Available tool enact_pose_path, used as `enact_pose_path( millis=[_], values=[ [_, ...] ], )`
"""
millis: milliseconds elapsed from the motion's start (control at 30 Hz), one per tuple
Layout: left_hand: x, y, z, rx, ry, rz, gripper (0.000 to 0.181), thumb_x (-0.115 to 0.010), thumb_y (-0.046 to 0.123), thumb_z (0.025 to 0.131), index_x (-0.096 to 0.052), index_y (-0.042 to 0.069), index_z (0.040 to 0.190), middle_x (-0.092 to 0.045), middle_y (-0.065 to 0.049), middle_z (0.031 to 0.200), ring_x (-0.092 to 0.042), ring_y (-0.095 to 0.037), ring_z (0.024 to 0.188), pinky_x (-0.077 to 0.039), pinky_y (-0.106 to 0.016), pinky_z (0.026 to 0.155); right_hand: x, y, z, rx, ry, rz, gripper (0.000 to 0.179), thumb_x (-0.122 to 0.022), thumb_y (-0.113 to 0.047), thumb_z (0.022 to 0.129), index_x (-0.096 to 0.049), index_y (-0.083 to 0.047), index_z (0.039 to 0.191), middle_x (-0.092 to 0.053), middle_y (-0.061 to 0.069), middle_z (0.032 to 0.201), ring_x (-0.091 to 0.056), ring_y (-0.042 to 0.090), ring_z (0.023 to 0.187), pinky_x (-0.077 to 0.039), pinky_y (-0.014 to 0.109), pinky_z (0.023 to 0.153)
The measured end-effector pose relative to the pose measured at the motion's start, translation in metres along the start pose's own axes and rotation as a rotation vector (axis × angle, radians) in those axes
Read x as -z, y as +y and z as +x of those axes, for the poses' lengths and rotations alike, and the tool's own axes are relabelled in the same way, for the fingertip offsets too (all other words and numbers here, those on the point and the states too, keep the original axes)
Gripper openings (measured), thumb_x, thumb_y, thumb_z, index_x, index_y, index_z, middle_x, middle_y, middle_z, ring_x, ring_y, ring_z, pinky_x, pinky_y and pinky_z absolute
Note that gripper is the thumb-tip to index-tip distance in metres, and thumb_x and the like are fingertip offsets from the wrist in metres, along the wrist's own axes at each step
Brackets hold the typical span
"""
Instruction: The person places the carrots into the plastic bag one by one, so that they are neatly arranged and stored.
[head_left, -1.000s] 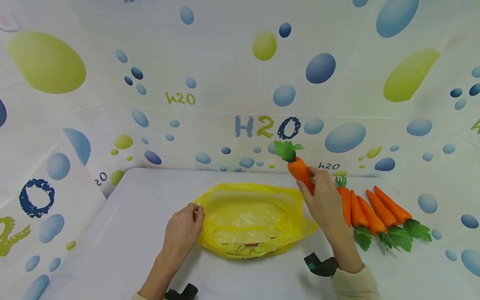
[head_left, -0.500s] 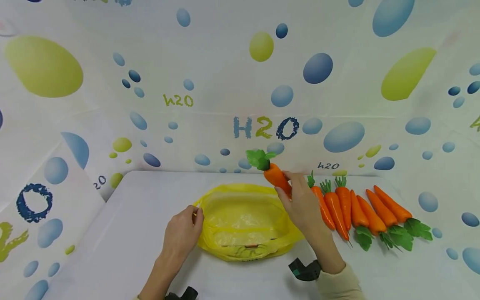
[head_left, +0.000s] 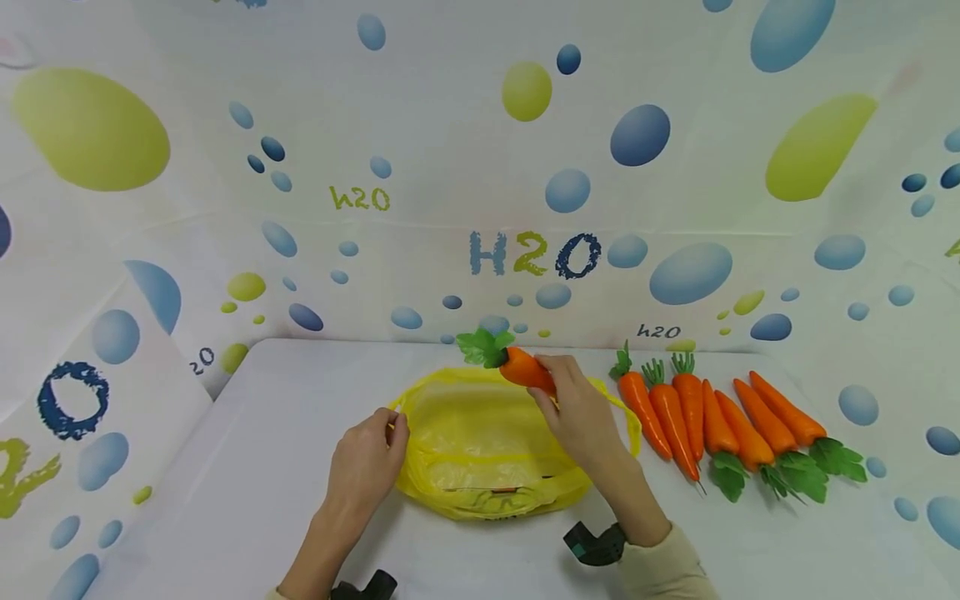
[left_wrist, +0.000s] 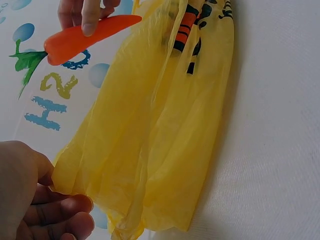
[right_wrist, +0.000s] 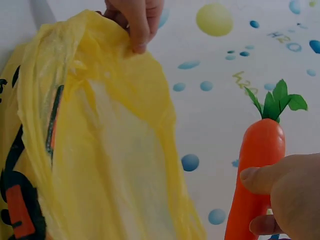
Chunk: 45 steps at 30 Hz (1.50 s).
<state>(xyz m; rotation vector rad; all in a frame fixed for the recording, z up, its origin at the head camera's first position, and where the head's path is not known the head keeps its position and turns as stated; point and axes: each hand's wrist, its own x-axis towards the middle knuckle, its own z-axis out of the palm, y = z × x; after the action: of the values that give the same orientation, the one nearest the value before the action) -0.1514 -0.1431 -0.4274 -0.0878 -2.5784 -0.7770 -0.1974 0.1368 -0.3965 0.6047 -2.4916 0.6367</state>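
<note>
A yellow plastic bag (head_left: 480,442) sits on the white table with its mouth spread wide. At its left rim my left hand (head_left: 369,454) pinches the edge between thumb and fingers; the left wrist view shows the bag (left_wrist: 150,125) hanging from that grip. My right hand (head_left: 581,408) holds an orange carrot (head_left: 527,369) with green leaves over the far right part of the bag's mouth. The carrot's leafy end points left and its tip is hidden by the hand. In the right wrist view, thumb and fingers wrap the carrot (right_wrist: 262,150), apart from the bag.
Several more carrots (head_left: 678,412) lie in a row to the right of the bag, some with leaves toward the back, others toward the front. Behind the white table (head_left: 277,417) hangs a white cloth (head_left: 450,150) with blue and green spots.
My right hand has carried the carrot left, from beside the row to above the bag, and the carrot has tilted flatter. The left hand keeps its hold on the rim.
</note>
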Motion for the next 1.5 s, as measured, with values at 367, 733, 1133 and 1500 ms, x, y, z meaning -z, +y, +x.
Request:
enact_pose_path(
  millis=[367, 733, 1133, 1500],
  values=[
    [0.000, 0.000, 0.000, 0.005, -0.002, 0.005, 0.018, -0.061, 0.015, 0.096, -0.068, -0.001, 0.090, -0.058, -0.004, 0.064, -0.043, -0.010, 0.051, -0.039, -0.022, 0.049, -0.020, -0.006, -0.003, 0.016, -0.144, -0.058, 0.041, -0.066, -0.019, 0.096, -0.052, -0.011, 0.134, -0.060, 0.004, 0.123, -0.060, 0.014, 0.079, -0.058, 0.028, 0.074],
    [0.000, 0.001, 0.002, 0.014, -0.021, -0.003, 0.019, -0.060, 0.015, 0.097, -0.068, -0.001, 0.092, -0.057, -0.004, 0.064, -0.043, -0.010, 0.051, -0.039, -0.021, 0.049, -0.035, -0.005, -0.006, 0.041, -0.222, -0.121, 0.041, -0.071, -0.016, 0.093, -0.058, -0.014, 0.132, -0.064, 0.002, 0.122, -0.065, 0.017, 0.087, -0.059, 0.032, 0.080],
    [0.001, 0.002, 0.001, 0.030, -0.038, 0.011, 0.020, -0.061, 0.017, 0.097, -0.068, -0.001, 0.092, -0.058, -0.004, 0.064, -0.043, -0.011, 0.052, -0.039, -0.020, 0.049, -0.051, -0.001, -0.009, -0.006, -0.253, -0.104, 0.043, -0.069, -0.014, 0.094, -0.057, -0.010, 0.135, -0.062, 0.006, 0.125, -0.068, 0.021, 0.097, -0.059, 0.036, 0.082],
    [-0.001, 0.000, 0.000, 0.002, -0.019, 0.012, 0.018, -0.062, 0.015, 0.096, -0.068, 0.000, 0.089, -0.057, -0.003, 0.063, -0.042, -0.010, 0.051, -0.038, -0.021, 0.049, -0.057, -0.001, -0.013, -0.092, -0.322, -0.037, 0.040, -0.063, -0.013, 0.098, -0.051, -0.012, 0.136, -0.061, 0.007, 0.130, -0.066, 0.022, 0.104, -0.056, 0.040, 0.094]
  ],
)
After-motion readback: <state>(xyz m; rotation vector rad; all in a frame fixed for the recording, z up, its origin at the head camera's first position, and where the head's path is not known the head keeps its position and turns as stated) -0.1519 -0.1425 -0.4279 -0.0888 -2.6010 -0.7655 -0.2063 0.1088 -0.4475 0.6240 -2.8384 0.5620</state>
